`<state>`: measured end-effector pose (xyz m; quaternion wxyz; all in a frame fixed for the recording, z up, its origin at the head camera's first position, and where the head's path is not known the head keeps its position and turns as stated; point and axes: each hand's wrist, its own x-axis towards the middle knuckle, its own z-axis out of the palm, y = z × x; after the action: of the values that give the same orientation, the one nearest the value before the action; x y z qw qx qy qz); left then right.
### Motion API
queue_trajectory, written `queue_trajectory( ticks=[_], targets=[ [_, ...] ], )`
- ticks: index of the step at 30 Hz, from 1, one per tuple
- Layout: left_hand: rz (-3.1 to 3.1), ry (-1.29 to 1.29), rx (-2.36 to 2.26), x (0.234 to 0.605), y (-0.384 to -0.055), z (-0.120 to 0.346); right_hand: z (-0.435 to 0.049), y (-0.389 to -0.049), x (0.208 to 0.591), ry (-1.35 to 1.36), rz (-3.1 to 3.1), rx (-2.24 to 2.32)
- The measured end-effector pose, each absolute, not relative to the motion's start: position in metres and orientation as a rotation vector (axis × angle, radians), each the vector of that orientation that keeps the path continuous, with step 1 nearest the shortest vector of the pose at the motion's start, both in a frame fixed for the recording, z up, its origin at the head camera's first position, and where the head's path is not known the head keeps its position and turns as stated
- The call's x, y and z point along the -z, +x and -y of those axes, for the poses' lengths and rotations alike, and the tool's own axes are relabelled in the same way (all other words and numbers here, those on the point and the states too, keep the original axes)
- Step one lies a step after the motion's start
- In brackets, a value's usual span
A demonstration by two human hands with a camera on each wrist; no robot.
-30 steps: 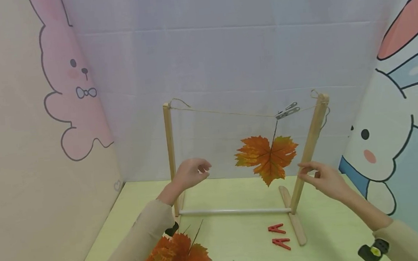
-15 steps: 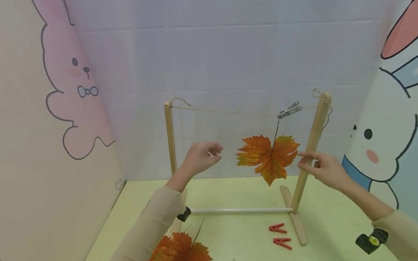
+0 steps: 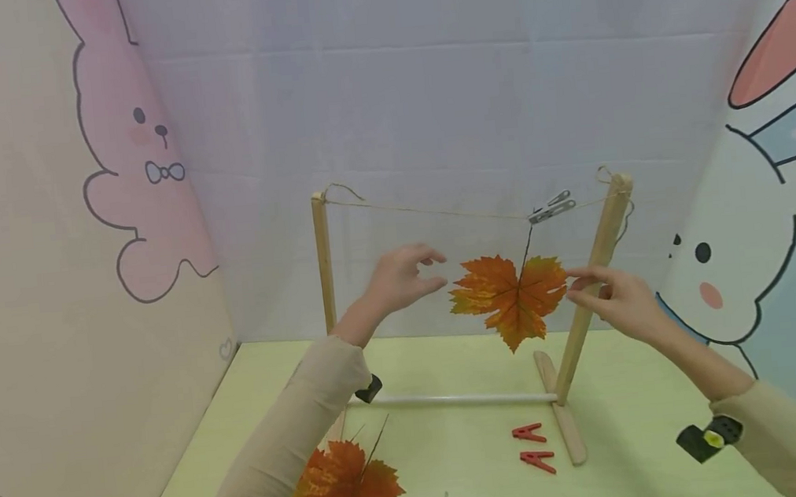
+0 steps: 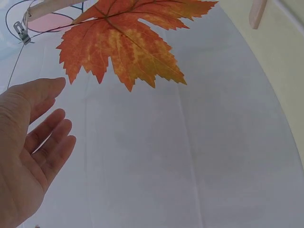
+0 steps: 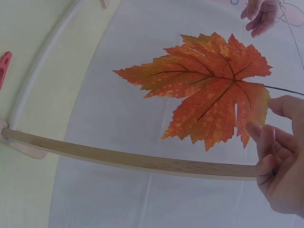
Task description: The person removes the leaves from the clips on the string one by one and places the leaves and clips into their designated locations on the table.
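An orange maple leaf hangs by its dark stem from a grey clothespin on a string. My left hand is to the left of this leaf, thumb and fingers spread apart; in the left wrist view the thumb tip comes close to the leaf's jagged edge. On the other side, my right hand has its thumb and index finger slightly apart right at the leaf's right edge. In the right wrist view those fingertips overlap the leaf, other fingers curled.
A wooden post on the left and a leaning post on the right carry the string, joined below by a white rod. Two red clothespins lie on the pale green table. More orange leaves lie front left.
My left hand has risen and moved right toward the hanging leaf, its fingers spreading. My right hand has moved up slightly to the leaf's right edge.
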<state>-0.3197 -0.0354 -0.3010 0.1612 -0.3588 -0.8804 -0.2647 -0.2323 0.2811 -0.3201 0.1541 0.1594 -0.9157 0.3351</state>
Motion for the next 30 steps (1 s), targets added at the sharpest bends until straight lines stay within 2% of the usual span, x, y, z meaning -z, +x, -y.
queue_trajectory(
  ticks=[30],
  targets=[
    [2.505, -1.052, 0.636, 0.277, -0.304, -0.039, -0.277, -0.236, 0.308, 0.529, 2.560, -0.951]
  ],
)
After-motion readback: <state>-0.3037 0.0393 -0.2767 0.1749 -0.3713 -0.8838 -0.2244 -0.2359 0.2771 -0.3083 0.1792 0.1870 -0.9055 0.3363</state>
